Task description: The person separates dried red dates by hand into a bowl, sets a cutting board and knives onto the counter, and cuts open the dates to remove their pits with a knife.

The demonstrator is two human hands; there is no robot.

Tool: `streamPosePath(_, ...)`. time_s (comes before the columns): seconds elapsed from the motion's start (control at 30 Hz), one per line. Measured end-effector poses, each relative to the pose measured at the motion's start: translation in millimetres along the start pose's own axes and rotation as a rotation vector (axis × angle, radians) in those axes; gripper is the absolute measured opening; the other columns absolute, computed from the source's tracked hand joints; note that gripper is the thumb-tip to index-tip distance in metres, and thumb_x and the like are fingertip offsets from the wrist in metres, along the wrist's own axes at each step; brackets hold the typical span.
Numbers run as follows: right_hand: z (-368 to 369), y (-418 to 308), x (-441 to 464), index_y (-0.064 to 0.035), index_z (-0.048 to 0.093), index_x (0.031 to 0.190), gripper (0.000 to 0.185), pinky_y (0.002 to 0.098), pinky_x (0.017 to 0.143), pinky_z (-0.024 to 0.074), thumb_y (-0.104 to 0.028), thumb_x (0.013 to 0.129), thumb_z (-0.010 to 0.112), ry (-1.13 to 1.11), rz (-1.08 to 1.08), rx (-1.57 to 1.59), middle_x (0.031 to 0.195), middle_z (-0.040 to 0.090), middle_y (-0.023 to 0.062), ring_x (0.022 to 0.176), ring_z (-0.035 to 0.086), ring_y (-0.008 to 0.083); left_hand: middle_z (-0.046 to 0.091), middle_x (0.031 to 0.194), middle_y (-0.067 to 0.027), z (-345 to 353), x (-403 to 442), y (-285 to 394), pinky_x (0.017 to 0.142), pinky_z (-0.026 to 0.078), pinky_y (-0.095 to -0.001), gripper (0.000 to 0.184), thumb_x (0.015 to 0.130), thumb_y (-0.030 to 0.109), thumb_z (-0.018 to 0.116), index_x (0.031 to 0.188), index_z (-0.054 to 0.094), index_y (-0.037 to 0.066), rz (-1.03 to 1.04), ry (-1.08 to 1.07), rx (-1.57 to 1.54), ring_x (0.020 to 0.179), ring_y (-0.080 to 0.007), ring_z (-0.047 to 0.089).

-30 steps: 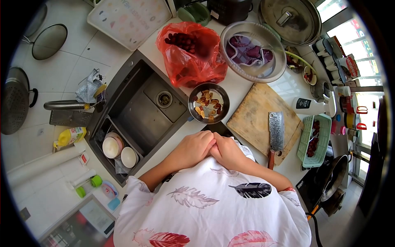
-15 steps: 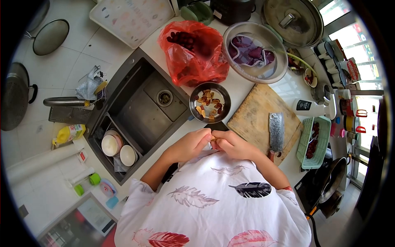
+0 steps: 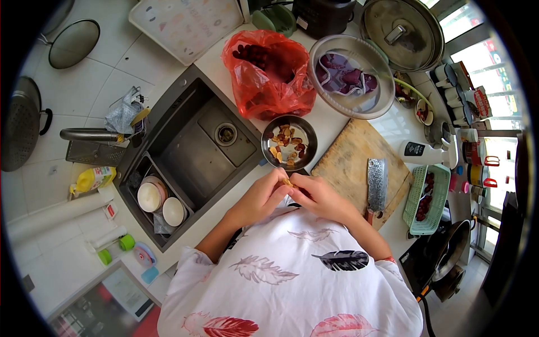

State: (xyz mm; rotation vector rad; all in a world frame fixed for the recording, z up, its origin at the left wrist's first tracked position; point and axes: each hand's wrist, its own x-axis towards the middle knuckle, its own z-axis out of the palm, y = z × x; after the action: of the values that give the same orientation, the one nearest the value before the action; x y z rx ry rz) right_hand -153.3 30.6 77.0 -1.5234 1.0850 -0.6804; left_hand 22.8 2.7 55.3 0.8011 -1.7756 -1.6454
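Observation:
My left hand [image 3: 261,194] and my right hand [image 3: 319,195] meet in front of my chest. Both are closed, fingertips together around a small yellow-brown date piece [image 3: 288,182], partly hidden by the fingers. Just beyond them stands a round metal bowl [image 3: 310,132] holding several split date pieces [image 3: 291,147] with yellowish flesh and dark red skin. A worn wooden cutting board [image 3: 342,154] is to the right of my hands. On it lies a cleaver [image 3: 377,182], its handle pointing toward me.
To the left is a dark sink [image 3: 191,135] with stacked bowls [image 3: 150,197]. Behind the metal bowl are an open red plastic bag [image 3: 269,90] with dark red fruit and a basin [image 3: 383,101] of purple pieces in water. A green basket [image 3: 414,210] of dates stands right, near a spray bottle [image 3: 418,149].
Both hands have shifted slightly up toward the bowl and turned, so the date piece shows more between the fingertips. The camera view has also shifted slightly; the other things stay in place.

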Motion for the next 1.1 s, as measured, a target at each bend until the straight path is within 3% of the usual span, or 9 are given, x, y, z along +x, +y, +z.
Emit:
streamPosePath(0.13, 1, -6, -1, -0.0010, 0.048, 0.074, 0.016, 0.0393, 0.052, 0.0403, -0.014, 0.083, 0.048, 0.039, -0.085, -0.193, 0.065, 0.052, 0.0153, 0.058, 0.051, 0.0324, 0.045, 0.071, -0.0109, -5, 0, 1, 0.060, 0.039, -0.0315, 0.017, 0.091, 0.014, 0.042, 0.081, 0.043, 0.001, -0.038, -0.038, -0.009, 0.062, -0.0228, 0.046)
streamPosePath(0.2, 2, -9, -2, -0.0006, 0.048, 0.068, 0.015, 0.0420, 0.051, 0.0406, -0.013, 0.077, 0.051, 0.051, -0.094, -0.343, 0.061, 0.052, 0.0161, 0.057, 0.052, 0.0349, 0.047, 0.070, -0.0138, -8, 1, 3, 0.059, 0.039, -0.0352, 0.016, 0.089, 0.013, 0.045, 0.078, 0.042, 0.001, 0.049, -0.106, 0.301, 0.064, -0.0292, 0.047)
streamPosePath(0.3, 4, -8, -3, 0.0004, 0.050, 0.063, 0.015, 0.0418, 0.050, 0.0411, -0.012, 0.071, 0.053, 0.019, -0.042, -0.423, 0.057, 0.052, 0.0173, 0.053, 0.052, 0.0352, 0.047, 0.070, -0.0161, -10, 3, 12, 0.058, 0.039, -0.0390, 0.016, 0.086, 0.012, 0.047, 0.076, 0.041, 0.001, 0.048, -0.187, 0.435, 0.066, -0.0336, 0.047)
streamPosePath(0.43, 3, -10, -2, 0.0028, 0.052, 0.063, 0.016, 0.0413, 0.051, 0.0417, -0.012, 0.070, 0.052, -0.057, 0.004, -0.366, 0.057, 0.051, 0.0204, 0.054, 0.052, 0.0360, 0.048, 0.071, -0.0150, -11, 2, 11, 0.058, 0.039, -0.0398, 0.015, 0.083, 0.012, 0.049, 0.076, 0.042, 0.001, 0.054, -0.238, 0.448, 0.066, -0.0330, 0.048)
streamPosePath(0.63, 3, -3, 0, 0.0061, 0.053, 0.062, 0.018, 0.0386, 0.050, 0.0416, -0.009, 0.071, 0.049, -0.086, 0.018, -0.038, 0.058, 0.049, 0.0231, 0.049, 0.048, 0.0349, 0.046, 0.069, -0.0134, -13, 7, 10, 0.057, 0.040, -0.0390, 0.013, 0.080, 0.010, 0.051, 0.075, 0.042, 0.002, 0.132, -0.271, 0.471, 0.067, -0.0312, 0.049)
streamPosePath(0.73, 6, 1, -1, 0.0050, 0.052, 0.059, 0.019, 0.0335, 0.047, 0.0399, -0.007, 0.073, 0.048, -0.132, 0.124, 0.133, 0.052, 0.049, 0.0171, 0.044, 0.046, 0.0246, 0.046, 0.070, -0.0143, -12, 8, 2, 0.057, 0.040, -0.0384, 0.012, 0.080, 0.007, 0.051, 0.077, 0.041, 0.000, 0.210, -0.293, 0.496, 0.065, -0.0325, 0.047)
streamPosePath(0.8, 7, 5, -2, -0.0005, 0.049, 0.054, 0.025, 0.0245, 0.040, 0.0323, -0.010, 0.077, 0.040, -0.199, 0.235, 0.376, 0.046, 0.047, 0.0008, 0.040, 0.041, 0.0100, 0.045, 0.070, -0.0134, -11, 7, -4, 0.055, 0.040, -0.0380, 0.014, 0.079, 0.007, 0.052, 0.077, 0.040, 0.000, 0.258, -0.288, 0.483, 0.064, -0.0313, 0.047)
streamPosePath(1.03, 11, 24, -3, -0.0040, 0.046, 0.053, 0.029, 0.0228, 0.039, 0.0248, -0.014, 0.079, 0.038, -0.304, 0.491, 0.802, 0.046, 0.043, 0.0014, 0.040, 0.033, 0.0077, 0.044, 0.069, -0.0118, -8, 7, -8, 0.052, 0.041, -0.0365, 0.018, 0.073, 0.002, 0.056, 0.076, 0.038, 0.001, 0.383, -0.281, 0.497, 0.060, -0.0296, 0.046)
streamPosePath(1.1, 5, 25, 0, -0.0047, 0.046, 0.057, 0.026, 0.0228, 0.038, 0.0225, -0.015, 0.079, 0.037, -0.499, 0.572, 0.935, 0.046, 0.040, 0.0009, 0.040, 0.031, 0.0070, 0.044, 0.069, -0.0112, -9, 6, -7, 0.051, 0.041, -0.0357, 0.020, 0.071, -0.001, 0.056, 0.076, 0.037, 0.001, 0.450, -0.289, 0.512, 0.059, -0.0290, 0.046)
